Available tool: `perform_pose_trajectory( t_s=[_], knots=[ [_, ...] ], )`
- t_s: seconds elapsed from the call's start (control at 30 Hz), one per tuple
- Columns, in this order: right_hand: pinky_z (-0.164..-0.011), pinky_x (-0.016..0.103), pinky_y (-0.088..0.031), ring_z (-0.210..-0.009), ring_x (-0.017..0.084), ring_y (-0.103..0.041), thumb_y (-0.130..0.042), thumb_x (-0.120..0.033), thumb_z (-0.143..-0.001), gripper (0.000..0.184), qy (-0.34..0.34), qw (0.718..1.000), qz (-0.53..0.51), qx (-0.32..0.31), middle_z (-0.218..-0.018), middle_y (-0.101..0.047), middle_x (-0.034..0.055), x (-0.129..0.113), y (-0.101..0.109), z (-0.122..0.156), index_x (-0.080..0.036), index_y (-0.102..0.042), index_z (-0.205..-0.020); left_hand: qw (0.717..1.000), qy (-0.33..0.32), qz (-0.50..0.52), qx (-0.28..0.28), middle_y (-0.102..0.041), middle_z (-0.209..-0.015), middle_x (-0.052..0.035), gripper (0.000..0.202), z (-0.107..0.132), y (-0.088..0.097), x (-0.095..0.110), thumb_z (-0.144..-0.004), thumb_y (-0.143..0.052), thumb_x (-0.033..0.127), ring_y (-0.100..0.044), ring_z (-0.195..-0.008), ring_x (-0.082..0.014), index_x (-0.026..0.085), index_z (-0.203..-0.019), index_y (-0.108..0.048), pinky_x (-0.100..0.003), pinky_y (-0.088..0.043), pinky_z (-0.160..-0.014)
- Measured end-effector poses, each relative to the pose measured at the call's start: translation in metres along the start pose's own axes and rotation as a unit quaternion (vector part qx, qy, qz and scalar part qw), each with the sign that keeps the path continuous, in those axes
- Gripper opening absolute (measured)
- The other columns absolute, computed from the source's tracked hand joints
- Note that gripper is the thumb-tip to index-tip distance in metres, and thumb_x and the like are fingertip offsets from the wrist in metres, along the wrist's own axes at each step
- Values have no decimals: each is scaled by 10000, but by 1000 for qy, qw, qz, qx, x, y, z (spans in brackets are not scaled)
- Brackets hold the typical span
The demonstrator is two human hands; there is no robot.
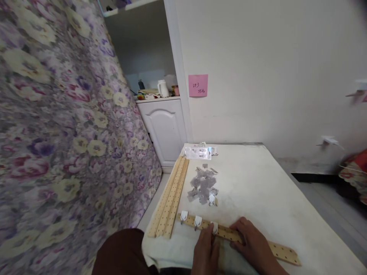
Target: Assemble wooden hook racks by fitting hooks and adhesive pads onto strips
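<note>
A perforated wooden strip (282, 252) lies across the near edge of the white table (275, 191). Three white hooks sit on its left part; the third white hook (214, 227) is at my fingertips. My left hand (205, 250) pinches that hook against the strip. My right hand (252, 244) lies on the strip just to the right, fingers curled over it and pressing it down. A pile of small clear hook pieces (203, 186) lies a little beyond the strip.
Three more perforated wooden strips (172, 198) lie along the table's left edge. A clear packet (198, 152) sits at the far edge. A floral bedspread (57, 133) fills the left. A pink note (198, 85) is on the wall, beside a white cabinet (164, 126).
</note>
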State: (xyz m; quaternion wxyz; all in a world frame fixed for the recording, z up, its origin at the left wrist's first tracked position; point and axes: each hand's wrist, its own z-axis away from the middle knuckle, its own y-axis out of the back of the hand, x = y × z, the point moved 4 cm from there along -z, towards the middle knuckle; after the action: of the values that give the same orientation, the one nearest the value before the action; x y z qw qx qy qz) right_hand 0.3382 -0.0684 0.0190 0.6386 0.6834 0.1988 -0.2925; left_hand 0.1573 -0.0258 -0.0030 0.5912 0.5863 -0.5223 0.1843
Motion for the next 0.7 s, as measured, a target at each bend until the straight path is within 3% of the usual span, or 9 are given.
perform_pose_trajectory(
  t_s=[0.3,0.47,0.7],
  knots=[
    [-830,269,-388,-948,193,-528,-605,-234,-644,278,-1,1000,-2,10,-978,-585,14,-2,4,1,-252,-614,-922,996,-49,-77,15,-663,-1086,-141,343,-7,-1,1,-823,-488,220,-621,-1010,-224,135,-1139,-590,-362,-510,-886],
    [-862,267,-385,-971,185,-526,-538,-253,-758,233,34,998,-50,11,-998,-588,39,-8,2,-6,-222,-615,-976,996,-40,-79,6,-666,-1094,-131,335,-9,0,2,-841,-468,234,-622,-1018,-219,151,-1141,-592,-358,-509,-893],
    [-796,261,-391,-886,177,-542,-452,-239,-840,210,32,998,-59,21,-872,-602,41,-30,-13,-25,-219,-661,-833,997,-7,-70,-18,-648,-1139,-148,346,-11,2,11,-849,-455,262,-602,-1058,-237,150,-1141,-603,-369,-482,-925]
  ],
)
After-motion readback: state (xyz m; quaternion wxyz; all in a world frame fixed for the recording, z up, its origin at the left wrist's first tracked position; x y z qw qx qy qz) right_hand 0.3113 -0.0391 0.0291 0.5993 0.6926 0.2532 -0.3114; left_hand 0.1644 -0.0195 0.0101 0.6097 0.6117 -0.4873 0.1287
